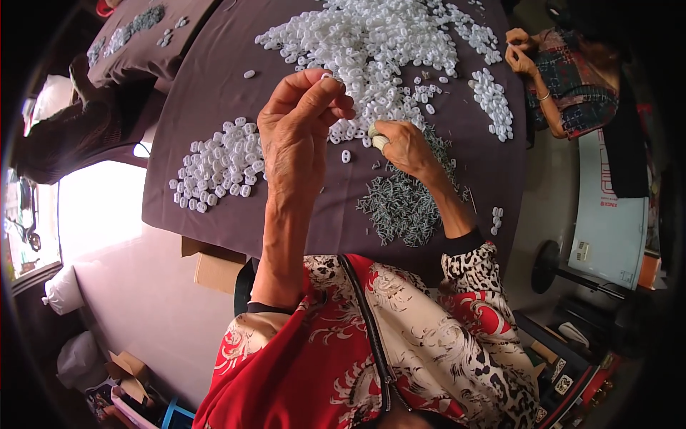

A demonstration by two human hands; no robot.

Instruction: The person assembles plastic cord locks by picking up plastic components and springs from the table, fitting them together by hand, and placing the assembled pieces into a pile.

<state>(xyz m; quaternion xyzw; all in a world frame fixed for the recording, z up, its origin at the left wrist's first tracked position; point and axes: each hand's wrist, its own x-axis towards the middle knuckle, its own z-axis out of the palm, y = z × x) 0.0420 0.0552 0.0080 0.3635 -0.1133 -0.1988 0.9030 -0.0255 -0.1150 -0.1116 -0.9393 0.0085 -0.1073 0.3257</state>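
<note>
Raised over the table, my left hand is closed in a pinch around a small white oval plastic piece, mostly covered by the fingertips. My right hand, with pale covers on its fingers, is closed at the near edge of a big heap of white oval plastic pieces. Whatever those fingers may hold is hidden. Just below it spreads a pile of small grey screws. Another group of white plastic pieces lies left of my left forearm. One single white piece sits between my hands.
The table has a dark cloth. At its right edge are a smaller white group and a co-worker's hands held together. A second dark-covered table stands at upper left. A cardboard box is below the near edge.
</note>
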